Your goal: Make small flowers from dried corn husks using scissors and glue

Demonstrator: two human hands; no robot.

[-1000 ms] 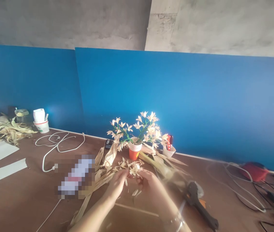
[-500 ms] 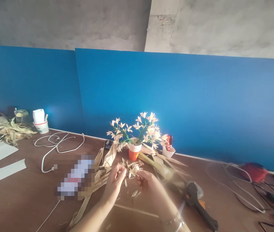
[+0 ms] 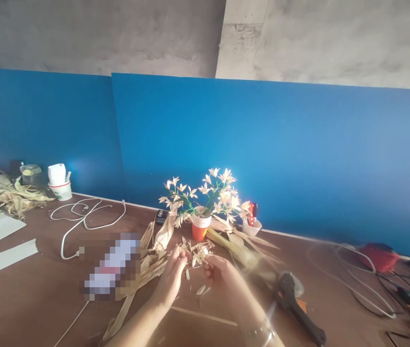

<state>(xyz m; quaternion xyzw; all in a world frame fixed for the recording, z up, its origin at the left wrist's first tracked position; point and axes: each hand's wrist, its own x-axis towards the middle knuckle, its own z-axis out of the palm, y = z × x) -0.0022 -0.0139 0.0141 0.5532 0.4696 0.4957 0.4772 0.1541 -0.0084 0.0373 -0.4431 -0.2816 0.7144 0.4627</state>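
Observation:
My left hand (image 3: 176,267) is closed in a pinch over the table, its thumb against its fingers; whatever lies between them is too small to make out. Facing it, my right hand (image 3: 220,270) has its thumb and fingertips pressed together, and I cannot make out what they grip. Small cut corn husk petals (image 3: 199,250) lie heaped between and just beyond the fingertips. Behind the heap stands an orange and white paper cup (image 3: 200,230). Green stems with cream husk flowers (image 3: 226,193) rise from it. Dry corn husks (image 3: 165,236) spread on both sides.
A black glue gun (image 3: 295,308) lies right of my right forearm. A blurred-out white object (image 3: 113,267) and a white cable (image 3: 71,236) are on the left. A small cup (image 3: 252,227) with a red-handled item stands against the blue partition (image 3: 280,144).
Both hands stay nearly in place over the petals. My left fingers have curled in slightly. The cup of flowers and the tools have not moved.

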